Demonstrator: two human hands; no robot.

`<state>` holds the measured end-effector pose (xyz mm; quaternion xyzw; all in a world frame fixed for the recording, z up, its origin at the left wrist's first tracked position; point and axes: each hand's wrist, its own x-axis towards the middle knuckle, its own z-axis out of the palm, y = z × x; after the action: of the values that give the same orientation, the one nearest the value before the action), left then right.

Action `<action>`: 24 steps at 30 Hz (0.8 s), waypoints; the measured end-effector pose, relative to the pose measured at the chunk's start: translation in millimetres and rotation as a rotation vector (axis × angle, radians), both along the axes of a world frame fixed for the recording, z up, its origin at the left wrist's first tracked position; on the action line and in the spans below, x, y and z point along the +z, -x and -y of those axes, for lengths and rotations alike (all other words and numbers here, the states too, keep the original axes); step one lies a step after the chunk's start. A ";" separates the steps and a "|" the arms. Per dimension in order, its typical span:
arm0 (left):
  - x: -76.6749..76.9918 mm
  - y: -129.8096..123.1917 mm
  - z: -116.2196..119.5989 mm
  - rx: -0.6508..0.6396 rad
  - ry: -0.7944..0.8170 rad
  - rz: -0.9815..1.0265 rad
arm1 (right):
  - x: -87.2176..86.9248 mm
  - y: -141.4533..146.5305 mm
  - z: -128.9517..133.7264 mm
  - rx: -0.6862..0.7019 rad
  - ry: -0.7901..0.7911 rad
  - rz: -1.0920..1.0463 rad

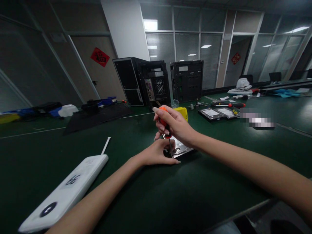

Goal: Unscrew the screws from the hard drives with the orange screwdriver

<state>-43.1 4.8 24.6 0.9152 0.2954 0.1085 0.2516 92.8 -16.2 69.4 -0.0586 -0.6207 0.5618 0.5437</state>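
A silver hard drive [181, 149] lies on the green table, partly covered by both hands. My left hand [159, 152] grips its near left corner, thumb along the front edge and fingers around the far side. My right hand [176, 125] is wrapped around the red and black handle of a screwdriver [167, 134], held upright. The screwdriver's shaft points down to the drive's left corner, between the thumb and fingers of my left hand. A yellow object [183, 113] stands just behind my right hand.
A white device [65, 191] marked 39 lies at the left. Two computer cases stand behind, one open [157, 84], one further right [187, 81]. More hard drives [211, 113], a red and black screwdriver [237, 105] and a black mat [95, 118] lie on the table.
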 end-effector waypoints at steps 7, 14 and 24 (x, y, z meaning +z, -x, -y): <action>-1.8 -0.2 1.0 0.015 -0.016 0.014 | 4.1 -8.5 5.4 0.100 -0.008 0.032; -1.0 -2.1 1.4 -0.015 -0.043 0.039 | 8.3 -15.2 -1.5 0.135 -0.013 0.058; -3.1 -2.8 1.4 -0.032 -0.032 0.071 | 3.5 -12.3 2.2 0.124 -0.028 0.027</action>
<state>-40.2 3.4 21.5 0.9192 0.2699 0.1417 0.2492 105.1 -18.4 73.0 -0.0199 -0.6381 0.5850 0.5002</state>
